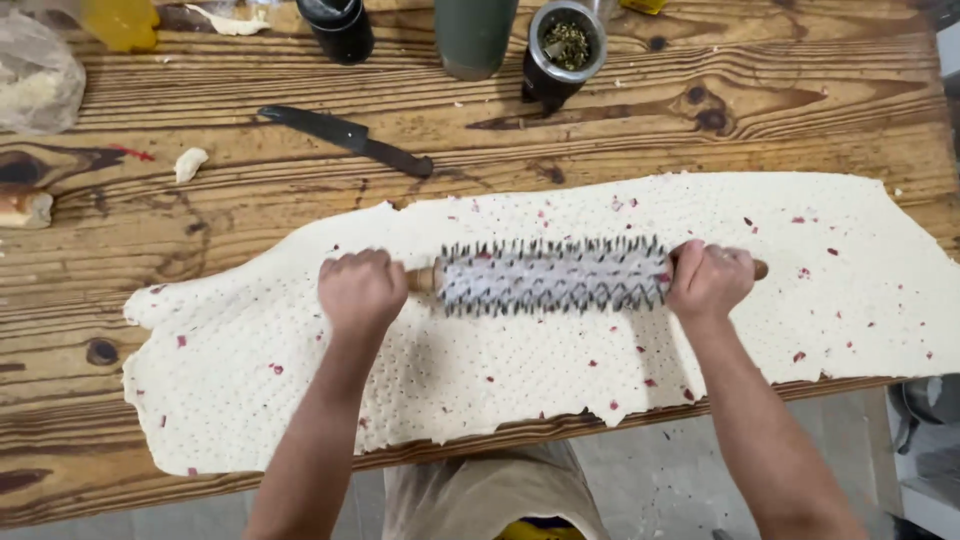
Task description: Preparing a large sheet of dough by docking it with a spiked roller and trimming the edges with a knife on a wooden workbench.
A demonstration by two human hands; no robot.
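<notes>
I am gripping a spiked roller (pixel 553 277) by its wooden handles, my left hand (pixel 361 290) and right hand (pixel 709 281) with fingers clamped around them. It is lying across the flat dough sheet (pixel 300 370) near the counter's (pixel 150 200) front edge. A black knife (pixel 348 139) is lying behind, toward the back edge.

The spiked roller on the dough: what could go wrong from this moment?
1. The dough sheet overhangs the near edge of the wooden table; rolling closer might tear it or drag it off.
2. Both the left hand and right hand grip handles right beside the spiked roller; a slip could prick fingers.
</notes>
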